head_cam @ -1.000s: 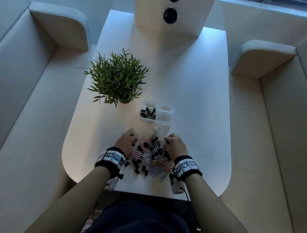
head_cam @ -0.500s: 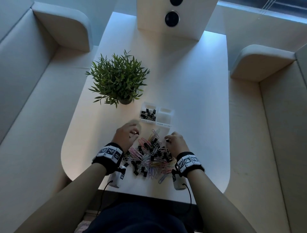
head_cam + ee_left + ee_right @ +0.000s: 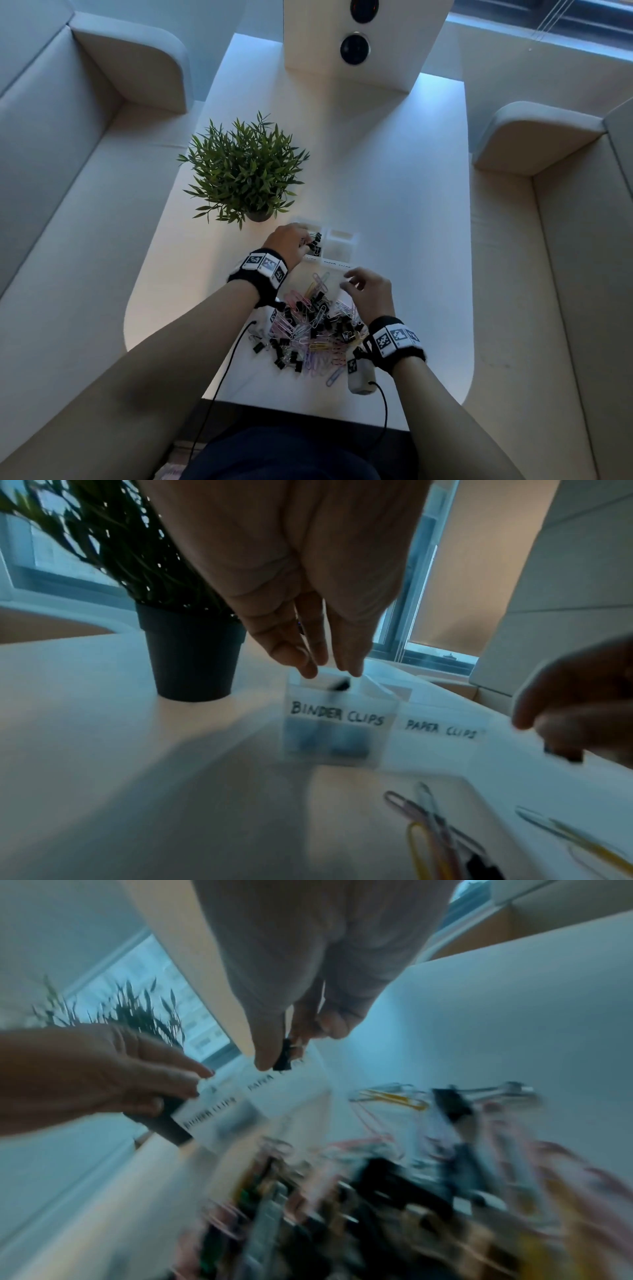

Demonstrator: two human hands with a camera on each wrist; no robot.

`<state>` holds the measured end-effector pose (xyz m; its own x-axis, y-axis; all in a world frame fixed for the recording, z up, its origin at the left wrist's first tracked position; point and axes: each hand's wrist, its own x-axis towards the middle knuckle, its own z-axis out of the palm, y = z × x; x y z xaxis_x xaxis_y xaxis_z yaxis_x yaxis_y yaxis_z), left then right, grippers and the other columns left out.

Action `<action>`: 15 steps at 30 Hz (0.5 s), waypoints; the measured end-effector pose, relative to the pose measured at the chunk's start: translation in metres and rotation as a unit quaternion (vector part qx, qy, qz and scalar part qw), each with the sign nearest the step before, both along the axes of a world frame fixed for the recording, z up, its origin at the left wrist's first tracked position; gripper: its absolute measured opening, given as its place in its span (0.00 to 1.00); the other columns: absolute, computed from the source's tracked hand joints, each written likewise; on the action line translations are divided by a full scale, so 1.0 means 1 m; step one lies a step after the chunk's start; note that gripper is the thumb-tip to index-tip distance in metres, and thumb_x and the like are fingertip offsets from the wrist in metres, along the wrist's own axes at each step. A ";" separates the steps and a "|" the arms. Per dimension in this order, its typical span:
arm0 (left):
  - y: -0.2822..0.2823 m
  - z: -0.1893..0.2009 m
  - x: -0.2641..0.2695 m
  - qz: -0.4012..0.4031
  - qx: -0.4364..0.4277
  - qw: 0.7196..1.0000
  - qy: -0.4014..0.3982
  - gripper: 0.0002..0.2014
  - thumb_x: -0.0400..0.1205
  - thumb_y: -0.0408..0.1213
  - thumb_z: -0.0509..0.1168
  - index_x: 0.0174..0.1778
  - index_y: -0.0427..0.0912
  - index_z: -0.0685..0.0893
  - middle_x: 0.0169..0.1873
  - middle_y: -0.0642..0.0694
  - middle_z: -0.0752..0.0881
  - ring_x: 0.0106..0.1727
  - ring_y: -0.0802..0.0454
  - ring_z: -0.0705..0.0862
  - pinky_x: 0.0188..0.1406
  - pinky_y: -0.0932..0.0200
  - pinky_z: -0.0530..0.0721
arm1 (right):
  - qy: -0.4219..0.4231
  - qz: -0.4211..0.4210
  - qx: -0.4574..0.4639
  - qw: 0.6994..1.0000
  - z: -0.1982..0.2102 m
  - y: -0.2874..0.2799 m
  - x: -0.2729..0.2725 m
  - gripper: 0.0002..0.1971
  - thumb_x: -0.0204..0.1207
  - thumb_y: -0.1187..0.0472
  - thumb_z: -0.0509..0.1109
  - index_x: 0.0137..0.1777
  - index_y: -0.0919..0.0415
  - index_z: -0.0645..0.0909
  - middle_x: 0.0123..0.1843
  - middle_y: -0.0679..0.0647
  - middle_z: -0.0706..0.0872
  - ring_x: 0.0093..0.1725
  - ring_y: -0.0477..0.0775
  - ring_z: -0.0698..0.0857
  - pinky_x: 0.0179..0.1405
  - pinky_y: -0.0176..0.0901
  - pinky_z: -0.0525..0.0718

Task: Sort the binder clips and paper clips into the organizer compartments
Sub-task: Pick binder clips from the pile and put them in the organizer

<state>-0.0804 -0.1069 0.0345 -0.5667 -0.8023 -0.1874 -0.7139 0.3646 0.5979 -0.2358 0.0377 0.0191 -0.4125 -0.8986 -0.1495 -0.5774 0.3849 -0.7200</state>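
A mixed pile of black binder clips and coloured paper clips lies on the white table, blurred in the right wrist view. Beyond it stands the clear organizer. Its left compartment, labelled BINDER CLIPS, holds several black clips. The right one, labelled PAPER CLIPS, looks bare. My left hand hovers over the left compartment, fingers straight down, a black clip just under them. My right hand is raised above the pile's far edge and pinches a black binder clip.
A potted plant in a dark pot stands just left of the organizer. A white box with round dark sockets sits at the table's far end. Beige sofas flank the table. Cables hang from both wrist units near the front edge.
My left hand went from the pile forward to the binder clips compartment. My right hand lifted off the pile with a binder clip pinched in it.
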 end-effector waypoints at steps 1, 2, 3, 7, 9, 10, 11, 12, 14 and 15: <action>-0.001 0.000 0.002 0.003 -0.004 1.000 -0.006 0.11 0.76 0.31 0.66 0.54 0.38 0.86 0.66 0.40 0.81 0.64 0.40 0.79 0.67 0.50 0.76 | 0.001 -0.005 -0.025 1.000 0.004 -0.004 0.001 0.03 0.67 0.64 0.79 0.40 0.59 0.87 0.33 0.50 0.86 0.31 0.45 0.81 0.35 0.30 0.77; -0.001 0.000 0.006 0.013 -0.008 1.000 -0.002 0.13 0.77 0.30 0.64 0.57 0.39 0.84 0.68 0.40 0.79 0.66 0.41 0.78 0.68 0.49 0.75 | -0.001 -0.007 -0.043 0.999 0.008 -0.009 0.002 0.03 0.68 0.63 0.79 0.39 0.59 0.88 0.33 0.50 0.87 0.32 0.44 0.82 0.35 0.31 0.77; 0.000 0.000 0.013 0.029 -0.009 1.000 0.009 0.14 0.77 0.30 0.63 0.59 0.39 0.83 0.68 0.40 0.78 0.65 0.41 0.78 0.67 0.49 0.75 | -0.005 -0.007 -0.058 0.998 0.013 -0.017 0.005 0.03 0.68 0.63 0.78 0.40 0.59 0.88 0.34 0.50 0.88 0.33 0.44 0.83 0.36 0.32 0.79; 0.027 0.002 0.057 0.092 0.030 0.995 0.023 0.13 0.77 0.32 0.64 0.57 0.41 0.83 0.59 0.41 0.82 0.48 0.46 0.81 0.57 0.51 0.81 | -0.029 -0.026 -0.105 0.994 0.031 -0.056 0.017 0.03 0.70 0.60 0.77 0.42 0.59 0.88 0.38 0.52 0.90 0.38 0.47 0.86 0.43 0.32 0.83; 0.050 0.002 0.083 0.079 0.056 0.995 -0.002 0.11 0.76 0.34 0.67 0.53 0.42 0.84 0.52 0.41 0.83 0.42 0.49 0.79 0.53 0.51 0.82 | -0.033 -0.023 -0.110 0.993 0.035 -0.075 0.023 0.03 0.71 0.60 0.76 0.42 0.59 0.88 0.39 0.52 0.90 0.38 0.46 0.86 0.44 0.33 0.83; 0.063 0.002 0.097 0.065 0.073 0.995 -0.019 0.10 0.75 0.34 0.68 0.52 0.42 0.84 0.50 0.42 0.83 0.41 0.50 0.79 0.51 0.51 0.82 | -0.033 -0.013 -0.103 0.994 0.034 -0.083 0.027 0.04 0.72 0.60 0.76 0.44 0.59 0.88 0.40 0.53 0.90 0.38 0.46 0.86 0.45 0.35 0.84; 0.076 0.001 0.107 0.044 0.085 0.995 -0.034 0.10 0.75 0.35 0.69 0.51 0.43 0.84 0.48 0.44 0.81 0.41 0.51 0.78 0.50 0.50 0.83 | -0.022 -0.005 -0.094 0.995 0.034 -0.089 0.030 0.06 0.72 0.60 0.75 0.47 0.59 0.88 0.43 0.54 0.90 0.40 0.46 0.85 0.46 0.36 0.83; 0.089 0.000 0.115 0.023 0.088 0.995 -0.045 0.10 0.74 0.35 0.69 0.51 0.43 0.84 0.48 0.45 0.80 0.41 0.52 0.77 0.50 0.50 0.83 | 0.004 0.004 -0.089 0.996 0.032 -0.091 0.032 0.08 0.72 0.60 0.75 0.50 0.59 0.87 0.46 0.55 0.89 0.42 0.48 0.85 0.46 0.37 0.82; 0.115 -0.005 0.122 -0.018 0.062 0.997 -0.034 0.11 0.74 0.34 0.70 0.52 0.42 0.84 0.49 0.43 0.80 0.43 0.50 0.78 0.48 0.53 0.83 | 0.056 0.041 -0.091 0.993 0.026 -0.083 0.037 0.10 0.72 0.61 0.74 0.53 0.58 0.86 0.49 0.56 0.87 0.44 0.51 0.84 0.47 0.41 0.82; 0.125 -0.010 0.121 -0.040 0.035 0.998 -0.021 0.12 0.74 0.32 0.70 0.53 0.41 0.84 0.49 0.41 0.81 0.44 0.48 0.79 0.46 0.54 0.83 | 0.068 0.075 -0.088 0.991 0.023 -0.071 0.041 0.09 0.72 0.62 0.74 0.52 0.58 0.86 0.49 0.56 0.86 0.43 0.51 0.84 0.45 0.42 0.83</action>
